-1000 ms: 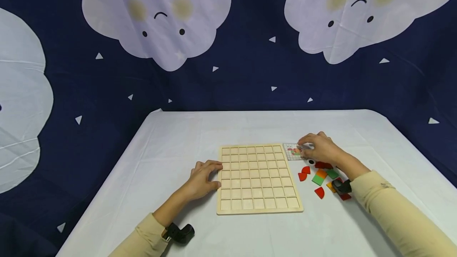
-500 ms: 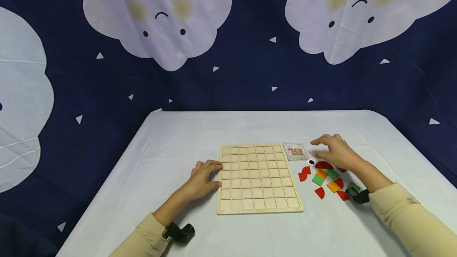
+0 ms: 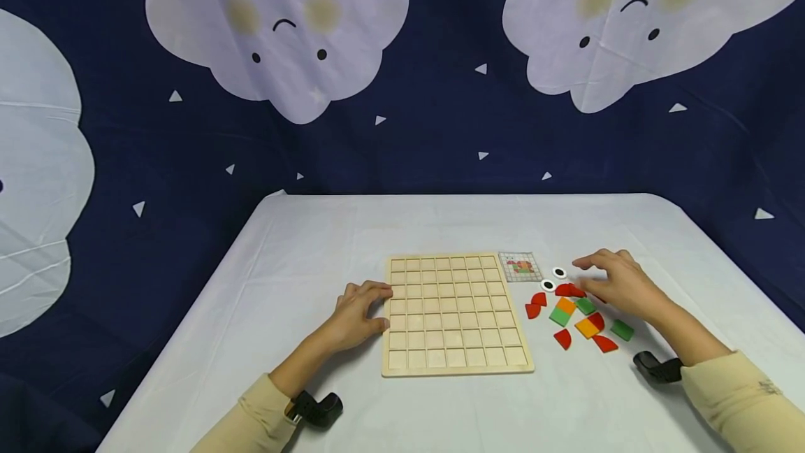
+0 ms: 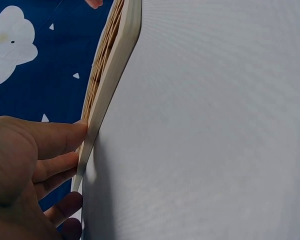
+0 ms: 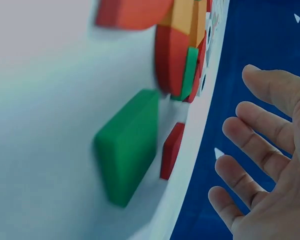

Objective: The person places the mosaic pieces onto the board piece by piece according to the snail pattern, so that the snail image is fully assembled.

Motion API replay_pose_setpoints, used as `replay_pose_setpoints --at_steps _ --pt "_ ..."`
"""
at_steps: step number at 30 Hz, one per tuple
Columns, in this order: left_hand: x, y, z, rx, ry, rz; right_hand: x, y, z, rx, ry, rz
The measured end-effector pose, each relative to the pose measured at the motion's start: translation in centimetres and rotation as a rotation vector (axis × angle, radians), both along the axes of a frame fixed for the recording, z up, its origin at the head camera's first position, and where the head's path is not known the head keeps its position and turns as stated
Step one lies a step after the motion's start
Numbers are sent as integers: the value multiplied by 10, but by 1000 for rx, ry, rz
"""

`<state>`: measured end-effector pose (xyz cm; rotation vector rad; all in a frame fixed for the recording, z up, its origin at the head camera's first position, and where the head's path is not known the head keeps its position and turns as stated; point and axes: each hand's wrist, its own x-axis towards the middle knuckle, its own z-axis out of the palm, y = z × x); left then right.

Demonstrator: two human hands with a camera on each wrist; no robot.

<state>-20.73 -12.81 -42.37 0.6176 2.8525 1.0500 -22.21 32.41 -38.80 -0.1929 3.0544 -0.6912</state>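
Note:
My left hand (image 3: 358, 320) touches the left edge of a wooden grid board (image 3: 453, 313) with its thumb and fingertips. In the left wrist view, the thumb (image 4: 62, 137) lies against the board's rim (image 4: 115, 65). My right hand (image 3: 619, 285) is spread loosely at the right of the coloured pieces, and nothing is between its fingers. Near its fingertips lie a white disc with a black centre (image 3: 559, 272) and red quarter-round pieces (image 3: 569, 290). A green square tile (image 5: 127, 145) looms close in the right wrist view, with the relaxed right fingers (image 5: 260, 135) apart from it.
A small printed pattern card (image 3: 520, 266) lies by the board's upper right corner. Beside it is another white disc (image 3: 548, 286). Several red, orange and green pieces (image 3: 588, 328) are scattered on the white table (image 3: 327, 236). A dark cloud-patterned cloth (image 3: 428, 152) hangs behind.
My right hand has drawn away from the card to the right, its fingers spreading. The card and a second white disc have come into view. My left hand has stayed at the board.

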Motion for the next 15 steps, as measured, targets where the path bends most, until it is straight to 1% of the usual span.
replay_pose_setpoints --at_steps 6,11,15 --pt "0 0 0 2 -1 5 5 7 -5 1 20 0" --pt "0 -1 -1 -3 3 -7 3 6 -11 22 19 6" --pt "0 0 -1 -9 2 -1 1 3 -13 36 19 16"
